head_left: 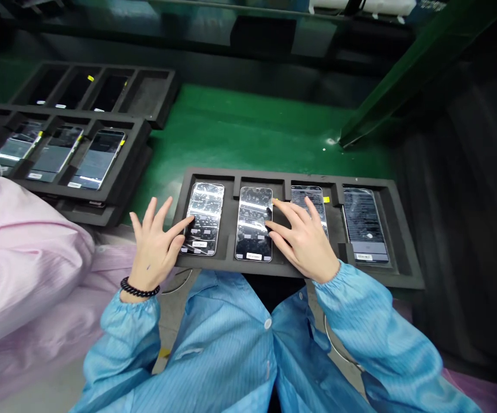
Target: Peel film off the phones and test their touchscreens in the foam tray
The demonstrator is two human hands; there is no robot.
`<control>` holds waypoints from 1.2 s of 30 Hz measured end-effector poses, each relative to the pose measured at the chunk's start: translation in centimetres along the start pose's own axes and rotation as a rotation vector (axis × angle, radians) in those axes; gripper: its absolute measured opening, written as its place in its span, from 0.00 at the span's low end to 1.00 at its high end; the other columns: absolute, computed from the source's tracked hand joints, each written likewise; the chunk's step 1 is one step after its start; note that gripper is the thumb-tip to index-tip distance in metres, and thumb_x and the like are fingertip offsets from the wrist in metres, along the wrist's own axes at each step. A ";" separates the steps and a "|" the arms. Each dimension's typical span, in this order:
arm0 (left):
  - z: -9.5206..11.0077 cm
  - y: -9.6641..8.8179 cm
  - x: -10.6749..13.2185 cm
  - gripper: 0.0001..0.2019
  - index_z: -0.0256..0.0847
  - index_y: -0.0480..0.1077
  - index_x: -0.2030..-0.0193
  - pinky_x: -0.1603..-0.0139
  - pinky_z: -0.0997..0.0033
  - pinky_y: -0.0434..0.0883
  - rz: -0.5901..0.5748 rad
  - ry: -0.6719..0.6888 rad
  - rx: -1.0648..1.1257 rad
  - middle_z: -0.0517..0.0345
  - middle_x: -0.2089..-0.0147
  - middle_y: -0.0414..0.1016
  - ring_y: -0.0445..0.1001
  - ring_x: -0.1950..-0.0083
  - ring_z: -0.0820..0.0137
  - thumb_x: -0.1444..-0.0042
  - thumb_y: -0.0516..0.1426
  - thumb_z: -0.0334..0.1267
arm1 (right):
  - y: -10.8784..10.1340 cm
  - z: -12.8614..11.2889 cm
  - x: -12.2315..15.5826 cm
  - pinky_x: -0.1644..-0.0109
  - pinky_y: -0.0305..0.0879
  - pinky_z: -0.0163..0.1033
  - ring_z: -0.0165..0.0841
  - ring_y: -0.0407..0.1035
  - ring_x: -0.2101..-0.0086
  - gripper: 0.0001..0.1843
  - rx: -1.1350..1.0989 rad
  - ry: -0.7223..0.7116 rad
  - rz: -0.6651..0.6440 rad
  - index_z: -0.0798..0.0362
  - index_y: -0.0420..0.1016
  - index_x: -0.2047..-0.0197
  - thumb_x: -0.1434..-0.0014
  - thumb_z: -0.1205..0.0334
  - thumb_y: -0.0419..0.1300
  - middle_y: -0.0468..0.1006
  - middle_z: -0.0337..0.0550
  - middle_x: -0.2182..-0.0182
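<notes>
A black foam tray [226, 263] in front of me holds several smartphones in separate compartments. My left hand [156, 246], fingers spread, reaches its index finger to the left edge of the leftmost smartphone [208, 221]. My right hand [302, 235] is open, with fingertips at the right edge of the second smartphone [252, 223]. It partly covers a third smartphone [311, 195], which has a yellow tab beside it. The rightmost smartphone [364, 221] shows lines of text on its lit screen. White labels stick to the lower part of several phones.
At the left, a stack of foam trays [130, 158] holds more phones with yellow tabs; another tray [169, 94] lies behind it. A person's pink sleeve [28, 246] is close on my left. A green post [386, 103] rises from the green tabletop [231, 129] at the right.
</notes>
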State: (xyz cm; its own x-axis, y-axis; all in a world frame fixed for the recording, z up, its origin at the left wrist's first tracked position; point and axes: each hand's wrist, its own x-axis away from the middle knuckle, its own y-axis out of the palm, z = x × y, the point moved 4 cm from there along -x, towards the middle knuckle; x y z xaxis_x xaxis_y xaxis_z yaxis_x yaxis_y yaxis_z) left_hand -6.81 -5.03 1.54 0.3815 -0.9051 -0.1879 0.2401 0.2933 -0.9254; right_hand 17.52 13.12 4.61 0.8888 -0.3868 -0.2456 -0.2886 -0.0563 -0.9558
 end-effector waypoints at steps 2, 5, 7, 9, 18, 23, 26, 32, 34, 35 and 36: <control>-0.1 0.2 0.2 0.30 0.50 0.72 0.38 0.27 0.29 0.33 -0.014 -0.008 -0.004 0.52 0.23 0.46 0.38 0.22 0.47 0.30 0.37 0.56 | 0.1 -0.3 -0.2 0.29 0.50 0.66 0.45 0.64 0.39 0.18 0.001 -0.009 0.002 0.50 0.80 0.48 0.29 0.57 0.50 0.67 0.53 0.34; 0.1 0.1 0.1 0.30 0.52 0.69 0.35 0.26 0.30 0.33 0.030 0.015 0.020 0.54 0.22 0.44 0.38 0.22 0.48 0.30 0.36 0.57 | 0.5 -1.0 -0.9 0.29 0.50 0.66 0.45 0.63 0.38 0.18 0.000 -0.053 -0.013 0.50 0.77 0.44 0.29 0.56 0.50 0.64 0.54 0.33; 0.5 -0.1 -0.1 0.30 0.53 0.67 0.34 0.26 0.30 0.33 0.056 0.048 0.038 0.55 0.22 0.44 0.38 0.22 0.48 0.30 0.35 0.58 | 0.9 -1.3 -1.2 0.30 0.50 0.67 0.45 0.63 0.38 0.19 0.000 -0.074 -0.044 0.50 0.76 0.44 0.29 0.56 0.50 0.64 0.54 0.33; 0.8 0.0 -0.4 0.30 0.55 0.66 0.33 0.27 0.29 0.32 0.040 0.085 0.039 0.56 0.22 0.42 0.37 0.22 0.47 0.30 0.36 0.58 | 1.1 -1.5 -1.3 0.30 0.50 0.68 0.46 0.64 0.39 0.19 -0.005 -0.077 -0.058 0.50 0.77 0.44 0.28 0.56 0.50 0.65 0.54 0.33; 1.8 1.1 -1.5 0.28 0.54 0.62 0.31 0.29 0.24 0.33 -0.069 0.197 0.055 0.54 0.21 0.37 0.35 0.22 0.45 0.30 0.39 0.58 | -0.5 -1.9 -0.1 0.30 0.51 0.66 0.44 0.66 0.40 0.16 -0.086 -0.094 0.025 0.51 0.80 0.51 0.29 0.59 0.52 0.69 0.54 0.36; 2.4 0.9 -1.9 0.28 0.57 0.61 0.30 0.28 0.26 0.33 -0.080 0.239 0.102 0.57 0.21 0.39 0.38 0.22 0.45 0.31 0.41 0.60 | -0.5 -2.3 0.1 0.30 0.52 0.66 0.45 0.65 0.39 0.16 -0.098 -0.093 0.013 0.51 0.79 0.47 0.30 0.58 0.52 0.67 0.55 0.35; 2.1 -0.1 -1.3 0.30 0.56 0.61 0.30 0.27 0.29 0.33 0.037 0.236 0.151 0.56 0.22 0.43 0.39 0.22 0.47 0.32 0.38 0.62 | 0.3 -2.8 -0.1 0.31 0.53 0.69 0.46 0.63 0.38 0.18 -0.092 -0.114 -0.038 0.50 0.76 0.42 0.29 0.56 0.52 0.65 0.56 0.33; 0.4 -0.5 1.4 0.29 0.53 0.71 0.37 0.26 0.31 0.32 0.102 0.204 0.113 0.56 0.24 0.49 0.43 0.23 0.47 0.31 0.39 0.60 | 0.0 -2.8 0.1 0.31 0.54 0.67 0.45 0.64 0.38 0.18 -0.114 -0.122 -0.008 0.51 0.77 0.44 0.29 0.57 0.51 0.67 0.56 0.34; 0.1 -0.2 1.9 0.29 0.52 0.73 0.39 0.27 0.30 0.32 0.065 0.189 0.097 0.55 0.24 0.50 0.42 0.23 0.46 0.31 0.40 0.60 | -0.5 -2.5 0.4 0.31 0.53 0.66 0.45 0.65 0.39 0.16 -0.124 -0.110 0.034 0.51 0.79 0.47 0.29 0.58 0.52 0.68 0.56 0.35; 0.0 -0.1 2.0 0.29 0.51 0.73 0.39 0.27 0.30 0.32 0.055 0.184 0.098 0.54 0.24 0.50 0.42 0.23 0.46 0.31 0.39 0.60 | -0.7 -2.3 0.6 0.31 0.53 0.66 0.44 0.65 0.40 0.16 -0.126 -0.102 0.045 0.51 0.79 0.48 0.30 0.58 0.52 0.68 0.55 0.35; 0.1 -0.1 2.0 0.30 0.51 0.73 0.39 0.27 0.30 0.33 0.054 0.181 0.105 0.53 0.24 0.50 0.42 0.23 0.46 0.31 0.39 0.60 | -0.8 -2.1 0.9 0.31 0.53 0.66 0.44 0.66 0.40 0.15 -0.125 -0.095 0.049 0.51 0.80 0.50 0.30 0.59 0.52 0.68 0.55 0.36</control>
State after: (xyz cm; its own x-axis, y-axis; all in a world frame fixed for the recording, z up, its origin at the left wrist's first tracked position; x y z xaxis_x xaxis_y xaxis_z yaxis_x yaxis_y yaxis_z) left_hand -5.98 -6.83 1.27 0.2318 -0.9250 -0.3011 0.3185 0.3647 -0.8750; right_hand 17.76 10.87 5.54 0.9005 -0.3035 -0.3115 -0.3693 -0.1555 -0.9162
